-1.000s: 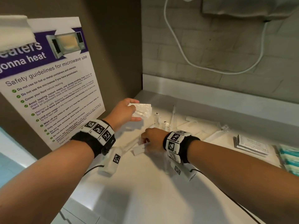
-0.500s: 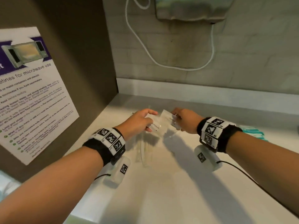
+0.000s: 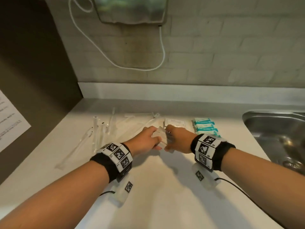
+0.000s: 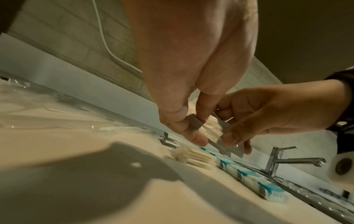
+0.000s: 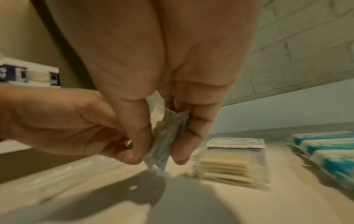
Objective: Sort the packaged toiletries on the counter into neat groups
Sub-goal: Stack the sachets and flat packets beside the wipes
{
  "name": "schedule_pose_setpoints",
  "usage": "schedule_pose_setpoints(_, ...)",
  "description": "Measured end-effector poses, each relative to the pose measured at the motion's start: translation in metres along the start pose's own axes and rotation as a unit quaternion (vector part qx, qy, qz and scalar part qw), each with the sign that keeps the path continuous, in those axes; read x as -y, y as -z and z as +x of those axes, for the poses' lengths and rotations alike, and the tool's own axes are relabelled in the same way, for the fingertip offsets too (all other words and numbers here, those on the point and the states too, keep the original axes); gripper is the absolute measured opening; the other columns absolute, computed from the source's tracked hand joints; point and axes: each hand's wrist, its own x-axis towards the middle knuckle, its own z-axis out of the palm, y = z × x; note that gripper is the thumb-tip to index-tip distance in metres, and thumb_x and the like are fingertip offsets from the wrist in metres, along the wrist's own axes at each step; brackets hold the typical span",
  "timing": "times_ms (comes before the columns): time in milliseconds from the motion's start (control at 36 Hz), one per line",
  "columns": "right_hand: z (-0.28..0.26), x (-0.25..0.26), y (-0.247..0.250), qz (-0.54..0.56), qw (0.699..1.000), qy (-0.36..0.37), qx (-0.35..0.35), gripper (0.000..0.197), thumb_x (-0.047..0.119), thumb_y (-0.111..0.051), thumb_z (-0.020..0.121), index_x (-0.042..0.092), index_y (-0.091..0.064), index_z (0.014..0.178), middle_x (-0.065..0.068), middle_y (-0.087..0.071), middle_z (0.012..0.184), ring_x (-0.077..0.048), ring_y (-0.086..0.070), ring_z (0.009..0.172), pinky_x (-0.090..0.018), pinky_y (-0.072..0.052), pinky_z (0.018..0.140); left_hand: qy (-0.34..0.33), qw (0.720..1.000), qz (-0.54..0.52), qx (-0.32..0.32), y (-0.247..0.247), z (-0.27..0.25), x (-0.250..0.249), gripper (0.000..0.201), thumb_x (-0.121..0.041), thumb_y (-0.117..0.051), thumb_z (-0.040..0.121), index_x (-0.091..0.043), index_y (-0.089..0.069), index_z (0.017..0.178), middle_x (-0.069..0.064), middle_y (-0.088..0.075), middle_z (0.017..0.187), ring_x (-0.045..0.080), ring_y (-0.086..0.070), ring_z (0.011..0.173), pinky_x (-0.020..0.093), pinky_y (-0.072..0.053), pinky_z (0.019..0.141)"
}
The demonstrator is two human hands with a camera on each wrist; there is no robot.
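Both hands meet over the middle of the white counter (image 3: 165, 187) and pinch a small stack of clear sachets (image 3: 160, 138) from opposite sides. My left hand (image 3: 145, 141) holds their left edge, my right hand (image 3: 177, 140) their right edge. The same sachets (image 4: 212, 130) show between thumbs and fingertips in the left wrist view, and edge-on as sachets (image 5: 166, 139) in the right wrist view. Just beyond lies a pile of flat white packets (image 3: 175, 123). A row of teal-and-white packs (image 3: 205, 127) lies to its right. Long clear-wrapped sticks (image 3: 99, 131) lie scattered at the left.
A steel sink (image 3: 277, 134) is set into the counter at the right, with a tap (image 4: 287, 160). A dark panel with a poster (image 3: 9, 123) closes the left side. A brick wall with a white cable (image 3: 115, 61) stands behind.
My left hand carried its sachets rightward from the left panel. My right hand rose from the counter with a sachet and met it. The view swung right, bringing the sink into sight.
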Motion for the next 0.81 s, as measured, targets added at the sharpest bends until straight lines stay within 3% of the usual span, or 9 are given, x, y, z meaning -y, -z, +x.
schedule_pose_setpoints(139,-0.014,-0.019,-0.004,-0.037,0.999,0.006,-0.006,0.025,0.013,-0.068,0.082,0.018,-0.048,0.097,-0.002,-0.059,0.093,-0.021,-0.057,0.086,-0.029,-0.048,0.076,-0.003,0.998,0.054,0.04,-0.019,-0.011,0.0,0.014,-0.015,-0.056,0.097,-0.017,-0.054,0.111,0.01,-0.065,0.11,0.02,-0.066,0.095,0.037,-0.057,0.083)
schedule_pose_setpoints(222,-0.02,-0.026,-0.007,-0.085,0.996,0.005,0.0,0.024,0.018,-0.068,0.083,0.019,-0.055,0.103,-0.001,-0.064,0.097,-0.021,-0.061,0.088,-0.034,-0.053,0.081,-0.042,0.984,0.156,0.07,-0.024,-0.018,0.003,0.009,-0.02,-0.056,0.097,-0.023,-0.052,0.104,-0.007,-0.062,0.097,0.008,-0.059,0.086,0.02,-0.047,0.07)
schedule_pose_setpoints(278,-0.024,-0.03,-0.012,-0.13,0.991,0.016,-0.003,0.022,0.024,-0.064,0.086,0.021,-0.058,0.106,-0.001,-0.066,0.099,-0.022,-0.062,0.087,-0.033,-0.053,0.077,-0.06,0.963,0.251,0.081,-0.028,-0.019,0.004,0.006,-0.023,-0.056,0.097,-0.022,-0.052,0.103,-0.009,-0.059,0.092,0.011,-0.055,0.083,0.019,-0.04,0.065)
schedule_pose_setpoints(361,-0.028,-0.032,-0.023,-0.186,0.982,0.036,-0.013,0.016,0.03,-0.053,0.092,0.021,-0.058,0.104,-0.002,-0.065,0.098,-0.022,-0.059,0.081,-0.03,-0.043,0.066,-0.082,0.928,0.354,0.081,-0.032,-0.018,0.005,0.005,-0.023,-0.052,0.098,-0.018,-0.053,0.1,-0.005,-0.056,0.093,0.016,-0.052,0.084,0.025,-0.037,0.065)
schedule_pose_setpoints(472,-0.028,-0.038,-0.039,-0.231,0.972,0.048,-0.015,0.025,0.032,-0.043,0.096,0.019,-0.05,0.116,-0.005,-0.059,0.105,-0.027,-0.062,0.091,-0.032,-0.038,0.066,-0.078,0.904,0.412,0.089,-0.039,-0.018,0.005,0.011,-0.024,-0.048,0.098,-0.018,-0.052,0.105,0.002,-0.054,0.108,0.019,-0.052,0.088,0.035,-0.044,0.079)
schedule_pose_setpoints(611,-0.024,-0.042,-0.055,-0.201,0.979,0.012,0.013,0.03,0.02,-0.041,0.097,0.011,-0.043,0.126,-0.009,-0.046,0.12,-0.032,-0.062,0.1,-0.035,-0.038,0.07,-0.055,0.903,0.413,0.105,-0.052,-0.019,0.006,0.024,-0.023,-0.043,0.1,-0.012,-0.051,0.12,0.006,-0.047,0.114,0.026,-0.056,0.092,0.042,-0.045,0.089)
schedule_pose_setpoints(722,-0.024,-0.041,-0.059,-0.154,0.987,-0.015,0.034,0.031,0.015,-0.045,0.095,0.006,-0.042,0.125,-0.011,-0.039,0.125,-0.035,-0.062,0.103,-0.038,-0.042,0.076,-0.049,0.905,0.408,0.113,-0.06,-0.019,0.008,0.018,-0.015,-0.042,0.098,-0.008,-0.054,0.11,0.007,-0.04,0.105,0.031,-0.056,0.083,0.043,-0.046,0.082)
schedule_pose_setpoints(805,-0.025,-0.041,-0.053,-0.119,0.992,-0.022,0.049,0.034,0.016,-0.046,0.094,0.004,-0.042,0.125,-0.013,-0.04,0.125,-0.035,-0.059,0.105,-0.039,-0.045,0.083,-0.044,0.911,0.392,0.117,-0.059,-0.019,0.009,0.02,-0.011,-0.042,0.097,-0.006,-0.054,0.111,0.009,-0.04,0.111,0.03,-0.055,0.087,0.039,-0.044,0.085)
